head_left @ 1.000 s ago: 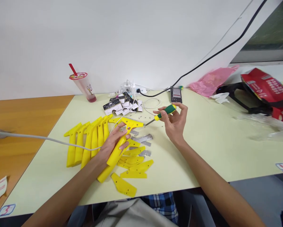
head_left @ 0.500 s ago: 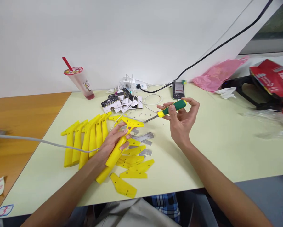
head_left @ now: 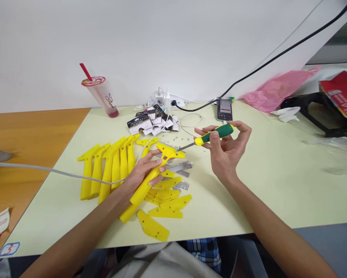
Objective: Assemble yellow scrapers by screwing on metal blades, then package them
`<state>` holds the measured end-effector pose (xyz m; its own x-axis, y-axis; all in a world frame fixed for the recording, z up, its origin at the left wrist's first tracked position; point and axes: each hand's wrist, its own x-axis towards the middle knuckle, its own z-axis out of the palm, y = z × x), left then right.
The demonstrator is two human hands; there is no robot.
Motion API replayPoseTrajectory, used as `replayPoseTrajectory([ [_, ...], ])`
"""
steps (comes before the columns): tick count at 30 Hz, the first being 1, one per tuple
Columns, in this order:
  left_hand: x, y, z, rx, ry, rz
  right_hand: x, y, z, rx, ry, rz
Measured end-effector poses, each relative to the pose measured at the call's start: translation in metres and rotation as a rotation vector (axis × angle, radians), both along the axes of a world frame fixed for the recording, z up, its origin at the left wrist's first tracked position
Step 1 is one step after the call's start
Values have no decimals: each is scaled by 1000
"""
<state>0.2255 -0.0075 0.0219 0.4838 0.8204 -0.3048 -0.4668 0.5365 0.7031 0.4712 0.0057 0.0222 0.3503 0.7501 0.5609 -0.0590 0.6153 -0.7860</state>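
Observation:
My left hand [head_left: 144, 170] is wrapped round the handle of a yellow scraper [head_left: 144, 189], its wide head tilted up to the right. In my right hand [head_left: 229, 150] is a screwdriver [head_left: 221, 132] with a green and yellow grip, held between thumb and fingers. The screwdriver's tip meets the scraper's head near a hole; a screw there is too small to make out. Several more yellow scraper handles [head_left: 105, 173] lie in a row left of my left hand. Below the held scraper are loose yellow cover plates [head_left: 153, 226] and grey metal blades [head_left: 180, 166].
Small screws [head_left: 176, 139] are scattered behind the scraper, near black and white cards [head_left: 140, 124]. A drink cup [head_left: 104, 98] stands at the back left. A phone [head_left: 224, 110], a pink bag [head_left: 277, 90] and a power strip lie along the wall. A grey cable [head_left: 66, 175] crosses the left side.
The scraper's head has turned so that its face shows more, and the screwdriver's tip now rests on that face instead of at its end. The whole view has shifted slightly.

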Motion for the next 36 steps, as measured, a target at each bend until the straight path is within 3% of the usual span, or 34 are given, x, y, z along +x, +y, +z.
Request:
replayPoseTrajectory([
  [13,-2,-1,3,-33,-13,-23,-1,-2,1,-12,-29,2],
  [36,4,-4,7,-50,-36,55,1,-3,3,21,-65,-18],
])
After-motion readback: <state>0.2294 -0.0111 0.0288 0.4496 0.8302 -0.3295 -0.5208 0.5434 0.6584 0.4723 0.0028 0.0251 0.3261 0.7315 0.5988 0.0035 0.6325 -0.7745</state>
